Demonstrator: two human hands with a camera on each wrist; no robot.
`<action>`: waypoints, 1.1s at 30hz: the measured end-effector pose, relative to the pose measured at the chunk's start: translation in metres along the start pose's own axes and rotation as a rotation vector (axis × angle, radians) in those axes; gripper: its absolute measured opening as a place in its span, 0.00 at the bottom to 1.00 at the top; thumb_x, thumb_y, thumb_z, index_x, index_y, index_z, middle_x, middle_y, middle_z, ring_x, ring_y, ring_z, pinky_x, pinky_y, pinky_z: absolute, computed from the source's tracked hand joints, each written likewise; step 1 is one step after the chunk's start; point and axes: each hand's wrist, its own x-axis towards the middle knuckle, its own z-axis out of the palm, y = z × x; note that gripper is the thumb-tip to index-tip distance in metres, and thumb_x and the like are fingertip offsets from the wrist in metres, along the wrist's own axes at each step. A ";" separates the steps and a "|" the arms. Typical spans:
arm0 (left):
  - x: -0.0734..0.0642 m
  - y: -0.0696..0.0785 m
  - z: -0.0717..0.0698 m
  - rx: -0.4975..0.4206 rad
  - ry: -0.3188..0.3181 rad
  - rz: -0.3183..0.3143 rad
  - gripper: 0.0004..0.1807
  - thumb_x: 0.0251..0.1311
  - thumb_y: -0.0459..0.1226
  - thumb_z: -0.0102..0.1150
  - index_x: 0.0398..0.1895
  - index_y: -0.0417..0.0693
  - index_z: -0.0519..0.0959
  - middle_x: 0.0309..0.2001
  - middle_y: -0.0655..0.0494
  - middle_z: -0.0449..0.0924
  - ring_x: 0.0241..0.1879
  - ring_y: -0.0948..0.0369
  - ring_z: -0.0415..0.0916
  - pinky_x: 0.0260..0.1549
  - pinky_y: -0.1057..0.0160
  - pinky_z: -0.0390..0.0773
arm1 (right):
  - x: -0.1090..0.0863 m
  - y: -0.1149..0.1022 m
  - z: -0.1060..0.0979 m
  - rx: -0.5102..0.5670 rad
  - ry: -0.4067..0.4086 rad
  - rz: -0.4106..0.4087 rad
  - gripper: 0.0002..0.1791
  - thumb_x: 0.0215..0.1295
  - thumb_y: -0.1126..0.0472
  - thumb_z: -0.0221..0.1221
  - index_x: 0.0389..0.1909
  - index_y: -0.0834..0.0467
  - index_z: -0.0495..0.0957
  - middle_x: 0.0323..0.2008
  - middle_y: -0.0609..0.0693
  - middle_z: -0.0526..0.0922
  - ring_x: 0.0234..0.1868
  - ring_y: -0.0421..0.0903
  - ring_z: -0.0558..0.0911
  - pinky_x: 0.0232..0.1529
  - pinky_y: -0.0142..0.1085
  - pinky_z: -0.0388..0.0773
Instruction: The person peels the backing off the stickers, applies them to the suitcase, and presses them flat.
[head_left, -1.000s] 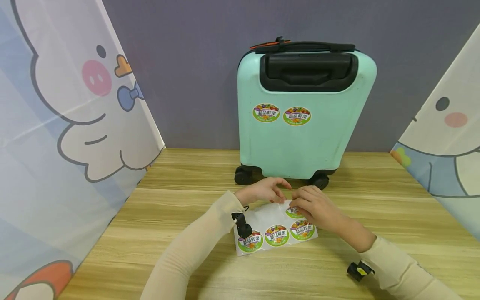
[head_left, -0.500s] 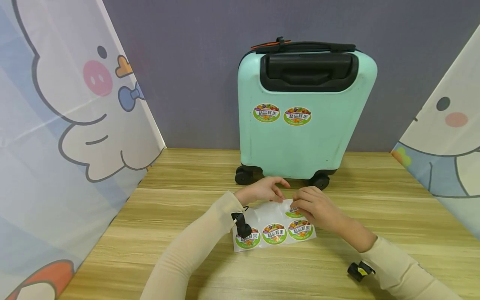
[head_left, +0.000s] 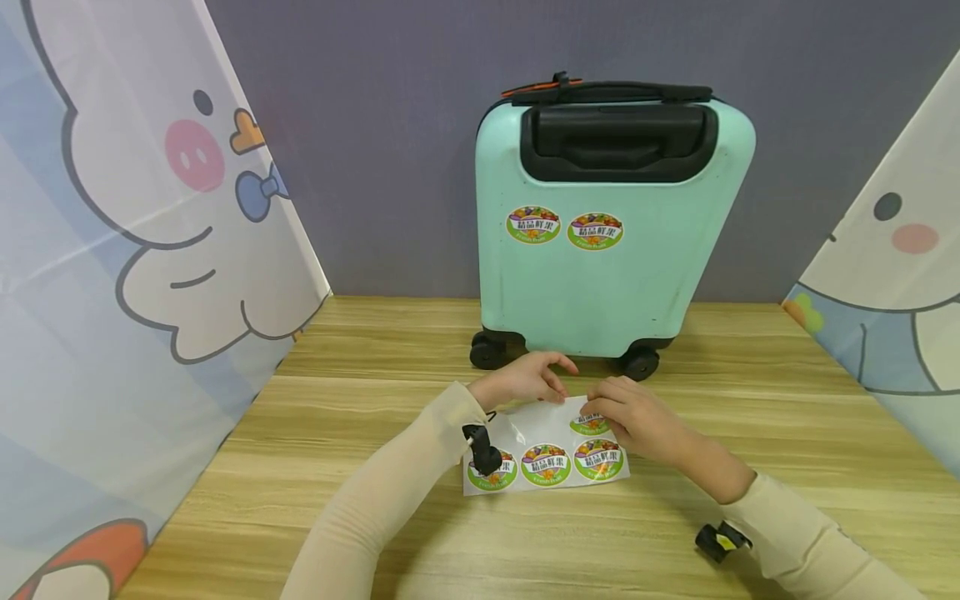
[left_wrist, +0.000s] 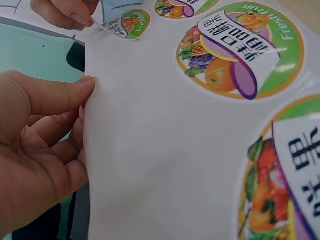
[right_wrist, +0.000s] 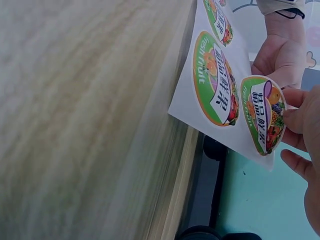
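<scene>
A white sticker sheet (head_left: pixel 536 427) with several oval fruit stickers is held above the wooden table, its near row facing up. My left hand (head_left: pixel 528 379) pinches the sheet's far edge between thumb and fingers. At the far right corner, my right hand (head_left: pixel 633 417) pinches the edge of one fruit sticker (right_wrist: pixel 262 115). That edge lifts a little from the backing in the left wrist view, while the rest of the sticker lies on the sheet. Bare backing stretches beside it, near the left thumb (left_wrist: pixel 65 97).
A mint-green suitcase (head_left: pixel 592 300) stands upright behind the hands, with two fruit stickers (head_left: pixel 533 225) on its front. Its black wheels (head_left: pixel 489 352) rest on the wooden table (head_left: pixel 360 350). A grey partition (head_left: pixel 390 167) rises behind, and cartoon-printed cloths hang on both sides.
The sheet's near edge has swung slightly away from me and to the left. Both hands keep their grips and have barely moved.
</scene>
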 end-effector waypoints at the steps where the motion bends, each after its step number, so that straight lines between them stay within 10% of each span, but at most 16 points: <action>1: 0.000 0.000 0.000 0.000 0.002 0.000 0.26 0.59 0.22 0.64 0.62 0.40 0.73 0.36 0.48 0.85 0.39 0.60 0.82 0.40 0.66 0.80 | 0.000 0.000 0.000 0.006 -0.007 0.009 0.24 0.36 0.86 0.61 0.37 0.62 0.82 0.39 0.52 0.80 0.40 0.50 0.78 0.45 0.39 0.73; 33: -0.001 -0.009 0.000 0.014 0.053 -0.011 0.28 0.59 0.20 0.63 0.63 0.38 0.71 0.36 0.46 0.85 0.37 0.59 0.83 0.38 0.67 0.80 | 0.004 -0.009 -0.006 0.145 -0.035 0.205 0.24 0.40 0.91 0.60 0.33 0.63 0.84 0.35 0.49 0.79 0.32 0.42 0.78 0.33 0.20 0.72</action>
